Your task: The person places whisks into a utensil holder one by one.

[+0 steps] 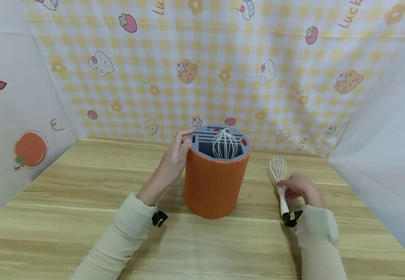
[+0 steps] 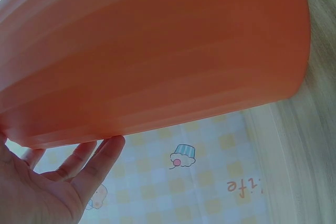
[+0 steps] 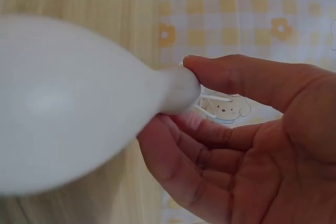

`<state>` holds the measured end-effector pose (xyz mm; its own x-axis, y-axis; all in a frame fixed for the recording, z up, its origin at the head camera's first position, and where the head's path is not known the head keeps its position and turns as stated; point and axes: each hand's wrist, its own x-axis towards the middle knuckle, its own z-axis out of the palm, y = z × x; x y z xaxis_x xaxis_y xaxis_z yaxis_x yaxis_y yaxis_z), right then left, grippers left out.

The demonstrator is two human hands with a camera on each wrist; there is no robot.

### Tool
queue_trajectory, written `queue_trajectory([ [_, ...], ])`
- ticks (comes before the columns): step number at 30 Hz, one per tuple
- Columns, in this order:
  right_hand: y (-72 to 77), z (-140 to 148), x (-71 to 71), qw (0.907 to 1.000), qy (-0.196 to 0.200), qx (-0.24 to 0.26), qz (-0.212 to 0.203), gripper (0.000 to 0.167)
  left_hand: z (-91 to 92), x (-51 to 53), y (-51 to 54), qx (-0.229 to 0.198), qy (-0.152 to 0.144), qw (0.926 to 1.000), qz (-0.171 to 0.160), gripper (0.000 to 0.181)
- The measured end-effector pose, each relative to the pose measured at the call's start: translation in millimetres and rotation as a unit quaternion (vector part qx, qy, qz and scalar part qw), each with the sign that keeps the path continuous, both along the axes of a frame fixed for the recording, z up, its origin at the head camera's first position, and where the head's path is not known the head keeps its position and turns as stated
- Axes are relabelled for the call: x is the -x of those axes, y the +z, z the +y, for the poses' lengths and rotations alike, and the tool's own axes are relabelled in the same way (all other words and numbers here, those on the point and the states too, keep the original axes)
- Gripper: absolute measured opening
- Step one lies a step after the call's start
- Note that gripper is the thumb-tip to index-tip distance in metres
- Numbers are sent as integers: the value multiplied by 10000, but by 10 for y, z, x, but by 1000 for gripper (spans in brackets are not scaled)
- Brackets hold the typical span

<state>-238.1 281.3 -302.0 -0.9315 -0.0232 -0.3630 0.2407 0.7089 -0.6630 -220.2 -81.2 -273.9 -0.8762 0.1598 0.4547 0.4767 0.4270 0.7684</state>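
Note:
An orange cylindrical utensil holder (image 1: 213,188) with a grey slotted top (image 1: 202,134) stands upright on the table. My left hand (image 1: 175,155) rests against its upper left side and rim; in the left wrist view its fingers lie fairly straight along the orange wall (image 2: 157,51). One wire whisk (image 1: 225,144) stands in the holder's large front compartment, its handle hidden inside. To the right, my right hand (image 1: 298,186) pinches a second whisk (image 1: 282,200) by its white handle, just below the wires. Thumb and fingers grip the handle's narrow neck (image 3: 181,90) in the right wrist view.
The wood-grain table (image 1: 83,186) runs back to a yellow checked cloth (image 1: 223,97) with cartoon prints. White cloth walls (image 1: 381,128) bound it at both sides. Small black devices (image 1: 159,218) sit at both wrists.

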Motion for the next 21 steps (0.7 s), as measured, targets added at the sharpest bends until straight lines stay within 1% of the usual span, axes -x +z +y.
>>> queue_trajectory([
  [8, 141, -15, -40, 9985, 255, 292, 375, 33, 3, -6, 6, 39, 28, 10000, -3, 41],
  [11, 194, -20, -41, 9979, 237, 386, 460, 37, 3, -3, 5, 31, 25, 10000, 20, 41],
  [17, 331, -65, -73, 9952, 205, 574, 768, 37, 3, 0, 4, 26, 33, 10000, -10, 41],
  [21, 429, -106, -105, 9917, 143, 750, 1036, 36, 2, -3, 5, 50, 46, 10000, -28, 41],
])
